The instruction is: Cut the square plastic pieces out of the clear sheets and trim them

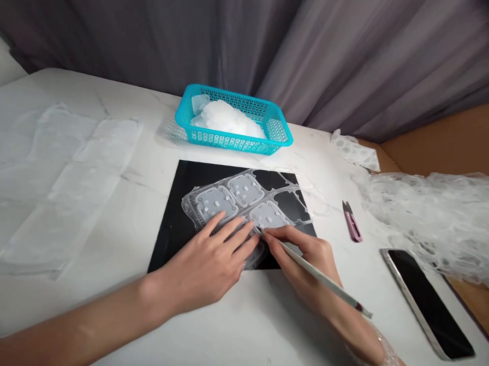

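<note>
One flat left hand (219,255) touches the plastic sheet (217,202), which pokes past the right edge of the black mat (169,244), just ahead of the right hand (308,256), its grip pinching a pen-like tool (317,276)

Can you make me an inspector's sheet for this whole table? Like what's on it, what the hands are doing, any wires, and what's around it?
Surface: white table with grey veins; black mat on it.
Job's things: clear sheet with square grey panels, lying on the mat; pen-like tool, its tip hard to make out.
Clutter: blue basket holding white pieces; pink-handled snips; phone; heap of clear scraps; pale plastic sheets at left.
Grippers: bare hands; left hand spread over the sheet, right hand gripping the tool.
Cables: nothing seen.
Surroundings: grey curtain behind; brown surface at right.
</note>
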{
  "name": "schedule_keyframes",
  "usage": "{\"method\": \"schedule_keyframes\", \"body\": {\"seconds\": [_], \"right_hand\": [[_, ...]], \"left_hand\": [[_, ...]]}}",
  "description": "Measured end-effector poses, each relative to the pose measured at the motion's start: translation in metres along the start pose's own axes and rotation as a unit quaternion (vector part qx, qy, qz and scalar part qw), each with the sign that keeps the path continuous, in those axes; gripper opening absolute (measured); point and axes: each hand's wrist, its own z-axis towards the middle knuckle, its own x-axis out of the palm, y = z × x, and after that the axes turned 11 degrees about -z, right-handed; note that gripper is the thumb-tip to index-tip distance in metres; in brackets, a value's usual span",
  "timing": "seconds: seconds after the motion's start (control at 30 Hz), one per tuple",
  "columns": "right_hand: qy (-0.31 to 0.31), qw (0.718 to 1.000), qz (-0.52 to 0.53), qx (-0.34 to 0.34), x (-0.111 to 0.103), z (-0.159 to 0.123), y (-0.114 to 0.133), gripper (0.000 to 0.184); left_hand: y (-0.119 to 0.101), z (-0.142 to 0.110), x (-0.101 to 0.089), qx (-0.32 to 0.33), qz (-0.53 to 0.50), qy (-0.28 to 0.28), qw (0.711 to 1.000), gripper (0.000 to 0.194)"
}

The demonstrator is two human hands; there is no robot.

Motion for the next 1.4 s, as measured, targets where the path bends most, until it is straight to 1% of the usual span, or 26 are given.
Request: {"method": "schedule_keyframes", "body": {"seconds": [0.13, 0.33, 0.43, 0.6, 0.8, 1.0, 1.13, 1.23, 1.33, 1.4], "right_hand": [[-0.024, 0.999, -0.022, -0.032, 0.004, 0.004, 0.002, 0.015], [0.000, 0.999, -0.029, -0.021, -0.001, 0.002, 0.004, 0.016], [-0.004, 0.999, -0.031, -0.025, 0.000, 0.001, 0.003, 0.015], [-0.026, 0.997, -0.040, -0.062, 0.005, 0.004, 0.002, 0.014], [-0.037, 0.994, -0.046, -0.087, 0.005, 0.002, 0.003, 0.012], [-0.042, 0.991, -0.073, -0.103, 0.009, 0.005, 0.001, 0.012], [-0.051, 0.984, -0.100, -0.137, 0.010, 0.007, 0.004, 0.015], [-0.040, 0.981, -0.114, -0.152, 0.005, 0.002, 0.006, 0.019], [-0.013, 0.982, -0.117, -0.146, -0.002, -0.008, 0.005, 0.019], [-0.016, 0.981, -0.117, -0.157, -0.003, -0.012, 0.003, 0.018]], "left_hand": [[0.001, -0.001, 0.001, 0.000, 0.002, 0.004, 1.000, 0.046], [-0.001, 0.000, -0.001, -0.001, 0.000, 0.002, 1.000, 0.045], [-0.002, 0.000, -0.002, -0.006, -0.002, 0.003, 1.000, 0.044], [-0.001, 0.000, -0.001, -0.009, -0.004, 0.013, 1.000, 0.045], [-0.002, 0.001, -0.003, -0.005, -0.001, 0.016, 1.000, 0.044], [-0.002, 0.001, -0.002, -0.006, -0.001, 0.012, 1.000, 0.043], [-0.001, 0.001, -0.001, -0.004, 0.001, 0.014, 1.000, 0.043], [0.000, 0.001, 0.000, -0.005, -0.002, 0.013, 1.000, 0.043], [0.000, 0.002, -0.002, -0.009, -0.005, 0.013, 1.000, 0.042], [-0.001, 0.002, -0.003, -0.008, -0.005, 0.013, 1.000, 0.043]]}}
